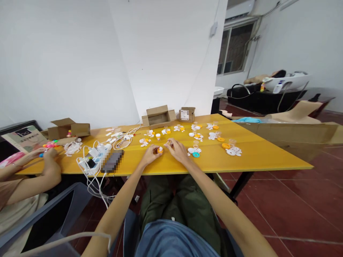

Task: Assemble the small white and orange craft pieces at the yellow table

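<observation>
My left hand (150, 155) is closed around a small orange round part (160, 151) with a white piece standing in it, close to the table's front edge. Just to its right, my right hand (176, 150) has thumb and fingertips pinched together; what lies between them is too small to make out. Beyond the hands stands a small white and orange cup-like piece (158, 136). Right of my right hand lie a teal ring (196, 155), white discs (190, 150) and a clear cup (195, 143). Farther right sits an orange ring (225, 146) beside a cluster of white parts (234, 151).
Several similar part clusters spread across the yellow table (257, 157). An open carton (159, 119) and a smaller box (187, 114) stand by the wall. Left are a power strip (98, 157), cables and a blurred dark device (112, 161). Another person's hands (49, 157) hold colourful pieces.
</observation>
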Demonstrator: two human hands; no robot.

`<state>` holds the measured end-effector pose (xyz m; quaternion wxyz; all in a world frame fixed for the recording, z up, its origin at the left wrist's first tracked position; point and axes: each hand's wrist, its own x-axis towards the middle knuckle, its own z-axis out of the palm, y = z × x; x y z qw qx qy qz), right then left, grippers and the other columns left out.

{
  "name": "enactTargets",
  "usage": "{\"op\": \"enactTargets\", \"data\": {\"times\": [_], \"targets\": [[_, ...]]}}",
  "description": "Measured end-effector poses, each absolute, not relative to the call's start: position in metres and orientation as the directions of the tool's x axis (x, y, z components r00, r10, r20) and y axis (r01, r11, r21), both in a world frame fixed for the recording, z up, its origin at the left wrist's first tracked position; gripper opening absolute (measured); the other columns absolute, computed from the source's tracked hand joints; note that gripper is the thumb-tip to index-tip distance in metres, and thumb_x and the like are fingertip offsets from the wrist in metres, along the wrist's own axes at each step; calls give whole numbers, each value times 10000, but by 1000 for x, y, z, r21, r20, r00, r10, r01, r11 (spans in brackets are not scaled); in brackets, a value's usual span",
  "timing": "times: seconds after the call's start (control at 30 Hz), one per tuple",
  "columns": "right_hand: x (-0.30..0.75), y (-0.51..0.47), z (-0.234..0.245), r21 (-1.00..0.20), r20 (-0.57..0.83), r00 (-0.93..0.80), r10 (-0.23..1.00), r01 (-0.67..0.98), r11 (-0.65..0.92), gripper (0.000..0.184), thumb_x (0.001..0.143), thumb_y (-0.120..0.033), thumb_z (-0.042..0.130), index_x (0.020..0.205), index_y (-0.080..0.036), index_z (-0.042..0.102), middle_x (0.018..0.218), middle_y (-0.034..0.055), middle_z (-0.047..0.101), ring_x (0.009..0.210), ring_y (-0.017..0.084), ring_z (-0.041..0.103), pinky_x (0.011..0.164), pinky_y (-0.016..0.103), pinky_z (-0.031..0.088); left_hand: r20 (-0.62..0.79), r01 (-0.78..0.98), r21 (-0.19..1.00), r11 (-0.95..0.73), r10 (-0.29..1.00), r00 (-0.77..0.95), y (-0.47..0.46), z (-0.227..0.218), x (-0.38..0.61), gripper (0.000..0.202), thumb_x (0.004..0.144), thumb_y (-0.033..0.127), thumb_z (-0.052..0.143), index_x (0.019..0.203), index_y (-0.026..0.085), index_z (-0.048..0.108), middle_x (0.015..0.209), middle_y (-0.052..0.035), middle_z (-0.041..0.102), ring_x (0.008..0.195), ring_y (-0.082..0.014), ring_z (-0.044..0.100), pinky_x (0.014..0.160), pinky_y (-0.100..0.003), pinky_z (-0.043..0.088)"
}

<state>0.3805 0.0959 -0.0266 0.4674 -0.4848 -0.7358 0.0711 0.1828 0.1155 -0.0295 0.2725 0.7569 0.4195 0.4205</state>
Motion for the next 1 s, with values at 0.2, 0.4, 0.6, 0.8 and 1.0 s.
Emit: {"op": "enactTargets", "data": {"times": [0.2,0.4,0.6,0.8,1.0], "targets": [[379,96,-29,-526,582,-252,773,608,595,244,918,-314,641,1152,-258,681,1048,59,755,953,220,700,840,311,515,409,449,738,-504,863,296,117,-31,181,267,691,350,831,906,209,760,862,-23,673,799,-186,594,782,-323,508],[380,99,-32,-457,582,-350,735,607,651,212,933,-235,614,1121,-254,709,1101,77,745,1018,217,689,901,318,514,421,416,746,-520,852,310,116,-31,182,266,704,355,832,903,204,742,894,-26,655,812,-176,594,786,-313,515],[379,99,-35,-352,626,-422,656,599,720,277,961,-169,536,1165,-262,698,1106,76,713,1024,209,677,886,319,536,431,401,744,-534,843,322,113,-30,184,269,721,359,829,903,193,721,896,-20,618,725,-140,562,697,-280,506],[372,102,-42,-229,620,-504,601,616,753,415,948,-87,462,1256,-279,663,1187,81,656,1002,190,662,824,284,545,490,375,722,-582,812,317,114,-31,185,233,731,278,818,912,190,700,977,-33,597,745,-129,586,657,-252,514],[373,111,-51,-273,626,-459,630,628,729,333,964,-136,493,1231,-261,648,1125,79,651,998,204,652,870,321,548,405,280,824,-493,857,318,117,-33,183,352,710,348,851,967,190,668,1032,-54,692,818,-156,668,716,-269,561]]}}
